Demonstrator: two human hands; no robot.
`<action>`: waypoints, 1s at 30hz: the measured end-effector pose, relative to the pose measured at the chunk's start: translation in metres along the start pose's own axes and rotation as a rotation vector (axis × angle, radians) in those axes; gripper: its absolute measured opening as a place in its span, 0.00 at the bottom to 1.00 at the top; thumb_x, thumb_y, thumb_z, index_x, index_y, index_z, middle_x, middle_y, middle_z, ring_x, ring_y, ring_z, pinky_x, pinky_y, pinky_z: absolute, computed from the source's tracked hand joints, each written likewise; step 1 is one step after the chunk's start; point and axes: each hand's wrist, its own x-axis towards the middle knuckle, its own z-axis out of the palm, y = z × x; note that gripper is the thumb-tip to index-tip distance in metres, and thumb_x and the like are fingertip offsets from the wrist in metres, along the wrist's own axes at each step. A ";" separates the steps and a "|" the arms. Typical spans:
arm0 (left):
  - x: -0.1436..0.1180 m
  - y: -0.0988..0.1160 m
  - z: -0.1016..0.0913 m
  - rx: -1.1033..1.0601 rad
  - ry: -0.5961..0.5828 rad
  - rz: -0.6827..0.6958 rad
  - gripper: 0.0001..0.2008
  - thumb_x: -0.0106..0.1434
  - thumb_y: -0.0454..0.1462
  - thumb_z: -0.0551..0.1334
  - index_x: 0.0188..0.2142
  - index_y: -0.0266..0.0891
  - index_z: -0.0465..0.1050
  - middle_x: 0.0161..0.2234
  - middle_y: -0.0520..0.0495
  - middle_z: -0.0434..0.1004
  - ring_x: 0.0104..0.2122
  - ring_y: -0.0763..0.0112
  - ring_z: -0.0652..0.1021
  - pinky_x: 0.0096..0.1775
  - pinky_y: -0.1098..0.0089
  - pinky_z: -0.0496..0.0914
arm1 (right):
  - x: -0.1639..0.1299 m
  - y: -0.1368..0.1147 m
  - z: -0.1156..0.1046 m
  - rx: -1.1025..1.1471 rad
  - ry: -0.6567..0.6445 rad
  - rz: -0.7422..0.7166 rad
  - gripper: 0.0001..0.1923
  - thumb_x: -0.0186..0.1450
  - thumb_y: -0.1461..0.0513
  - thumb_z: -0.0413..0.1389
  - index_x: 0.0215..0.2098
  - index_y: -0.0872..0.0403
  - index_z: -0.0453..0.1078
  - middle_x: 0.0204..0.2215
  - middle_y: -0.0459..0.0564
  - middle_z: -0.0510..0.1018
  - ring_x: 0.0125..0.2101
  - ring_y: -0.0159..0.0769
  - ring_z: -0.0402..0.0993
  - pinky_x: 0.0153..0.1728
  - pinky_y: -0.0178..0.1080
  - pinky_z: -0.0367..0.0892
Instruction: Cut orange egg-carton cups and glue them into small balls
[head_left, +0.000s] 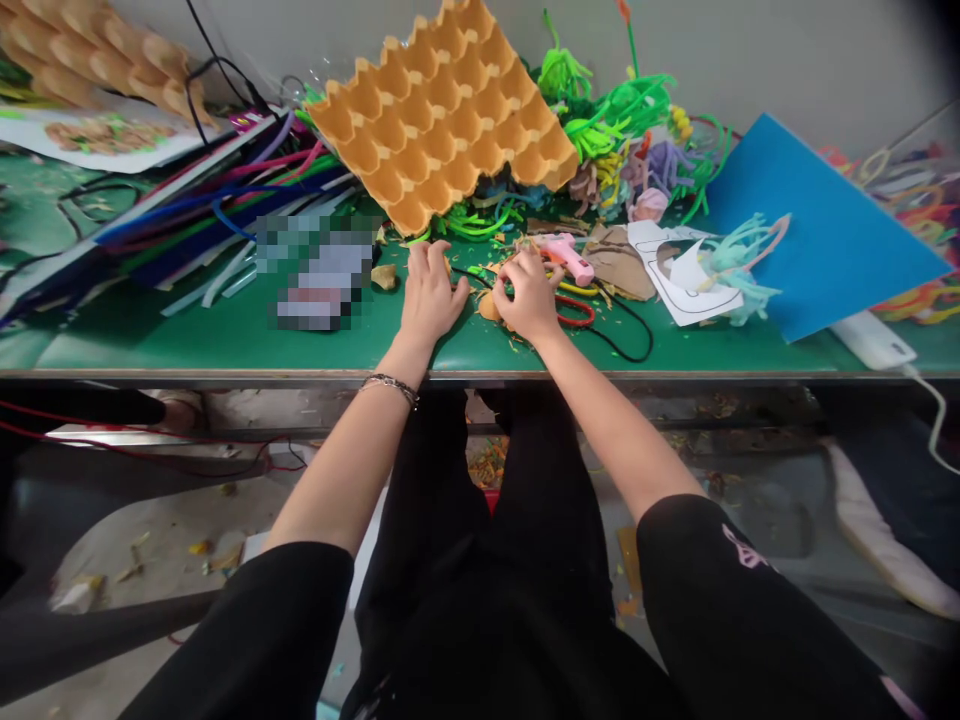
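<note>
Left hand (431, 292) over table (360, 352), fingers bent; right hand (530, 296) curled by tan piece (488, 307), near glue gun (570, 258); cannot tell whether either grips anything

From my feed, I can't tell whether the right hand (529, 298) grips anything; its fingers partly cover a tan piece (489, 306). Mosaic masks the phone (322, 285), the top edge crops the far-left egg tray (105, 50).
</note>
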 end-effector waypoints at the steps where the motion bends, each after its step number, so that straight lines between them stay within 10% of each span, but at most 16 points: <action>1: 0.000 0.001 -0.001 -0.001 -0.009 0.003 0.22 0.55 0.31 0.59 0.50 0.32 0.60 0.47 0.35 0.61 0.53 0.51 0.65 0.57 0.51 0.60 | -0.001 -0.001 -0.001 0.006 -0.011 -0.022 0.09 0.64 0.63 0.45 0.33 0.54 0.66 0.38 0.53 0.71 0.46 0.43 0.65 0.51 0.50 0.47; 11: -0.007 0.016 -0.016 0.036 -0.059 0.057 0.23 0.58 0.32 0.58 0.53 0.31 0.56 0.48 0.35 0.59 0.51 0.56 0.65 0.55 0.53 0.64 | -0.007 0.001 -0.013 0.188 -0.079 -0.207 0.12 0.64 0.59 0.47 0.45 0.54 0.63 0.43 0.53 0.71 0.47 0.41 0.64 0.48 0.45 0.48; 30: -0.006 0.022 -0.021 -0.026 0.028 -0.047 0.26 0.57 0.31 0.59 0.54 0.40 0.53 0.46 0.39 0.59 0.49 0.56 0.66 0.50 0.52 0.66 | 0.008 0.028 -0.035 0.245 -0.067 0.005 0.09 0.63 0.62 0.47 0.39 0.52 0.66 0.39 0.54 0.72 0.44 0.42 0.68 0.46 0.45 0.61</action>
